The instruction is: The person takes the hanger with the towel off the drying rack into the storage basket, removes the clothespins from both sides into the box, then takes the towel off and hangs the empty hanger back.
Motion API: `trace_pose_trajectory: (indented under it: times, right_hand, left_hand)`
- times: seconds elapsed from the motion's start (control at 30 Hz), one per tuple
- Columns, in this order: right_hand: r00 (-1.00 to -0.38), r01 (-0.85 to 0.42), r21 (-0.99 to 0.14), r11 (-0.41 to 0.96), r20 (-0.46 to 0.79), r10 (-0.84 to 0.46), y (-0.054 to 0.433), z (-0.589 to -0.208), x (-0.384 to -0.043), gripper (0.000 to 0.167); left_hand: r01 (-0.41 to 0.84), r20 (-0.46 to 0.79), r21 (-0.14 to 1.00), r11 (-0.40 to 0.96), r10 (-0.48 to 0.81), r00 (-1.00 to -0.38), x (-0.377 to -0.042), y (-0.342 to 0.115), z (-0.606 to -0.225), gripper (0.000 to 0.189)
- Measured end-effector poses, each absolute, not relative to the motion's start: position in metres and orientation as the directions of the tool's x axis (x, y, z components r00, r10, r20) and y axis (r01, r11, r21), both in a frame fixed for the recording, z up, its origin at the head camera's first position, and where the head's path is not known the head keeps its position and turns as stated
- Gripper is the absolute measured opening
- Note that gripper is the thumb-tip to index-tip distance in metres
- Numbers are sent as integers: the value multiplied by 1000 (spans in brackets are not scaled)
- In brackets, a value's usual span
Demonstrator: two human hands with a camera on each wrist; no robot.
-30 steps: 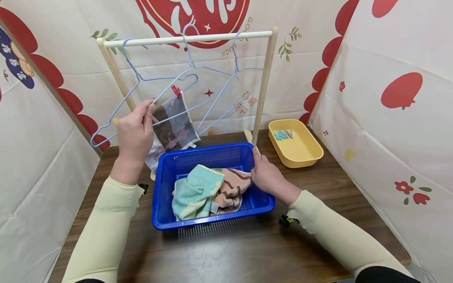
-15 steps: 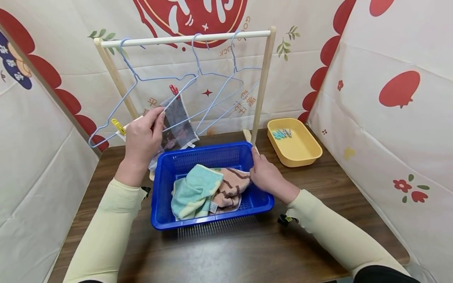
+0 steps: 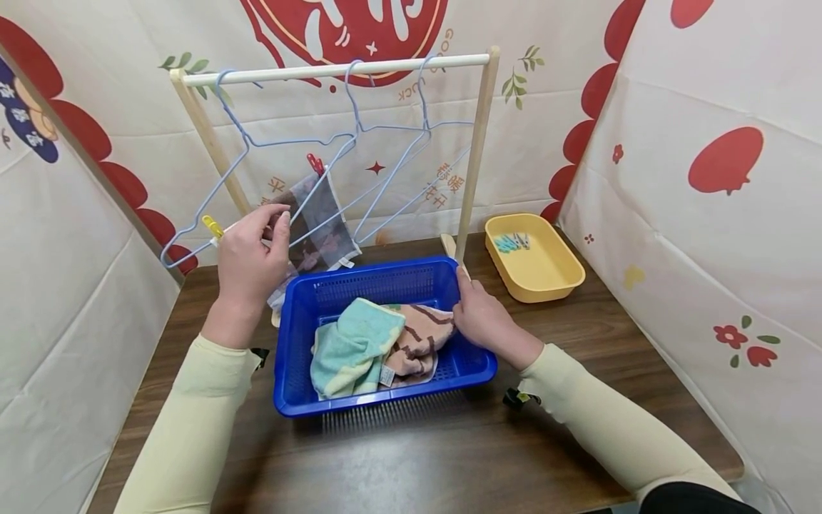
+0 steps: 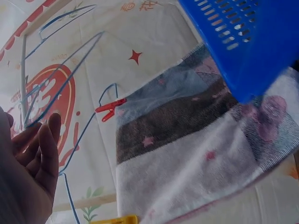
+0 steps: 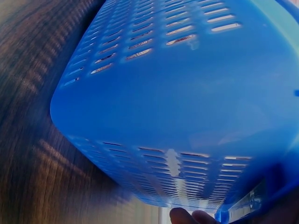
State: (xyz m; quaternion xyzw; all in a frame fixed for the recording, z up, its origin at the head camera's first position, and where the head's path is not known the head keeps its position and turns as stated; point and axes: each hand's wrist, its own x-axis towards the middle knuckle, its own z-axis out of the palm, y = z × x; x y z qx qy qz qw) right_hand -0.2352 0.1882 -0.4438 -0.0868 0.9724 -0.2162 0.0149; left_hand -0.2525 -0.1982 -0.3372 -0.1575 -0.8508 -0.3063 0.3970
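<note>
In the head view, my left hand [image 3: 253, 250] is by the lower left corner of the middle blue hanger [image 3: 355, 107]. Its fingers are loosely bent, with a gap between thumb and index finger; the hanger's corner is partly hidden behind them. A banded cloth [image 4: 187, 126] hangs from the left hanger [image 3: 247, 139] by a red clothespin [image 4: 110, 109] and a yellow clothespin [image 3: 212, 226]. My right hand [image 3: 484, 321] grips the right rim of the blue basket [image 3: 385, 405], which contains a teal towel [image 3: 359, 346] and a peach towel [image 3: 420, 339].
A wooden rack [image 3: 478, 157] stands at the back, its white rail [image 3: 289, 73] also bearing a right-hand hanger [image 3: 424, 96]. On the table [image 3: 385, 464], a yellow tray [image 3: 546, 264] with several clothespins [image 3: 512, 243] sits right of the rack. Printed fabric walls enclose the table.
My left hand first held the middle hanger while its hook came down onto the rail. Now thumb and index finger have parted, and the hand has shifted slightly left. The right hand stays on the basket.
</note>
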Motion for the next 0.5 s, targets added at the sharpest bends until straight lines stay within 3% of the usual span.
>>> trace_pose_trajectory:
  times: [0.33,0.5]
  right_hand:
    - [-984,-167,-433,886,12,-180,189,-444,-234,76]
    - [-984,-168,-437,884,16,-180,189,-445,-235,76]
  left_hand:
    - [460,819,361,811,-39,-573,-236,-228,-331,35]
    - [427,846,426,797,-184,-501,-235,-261,-327,28]
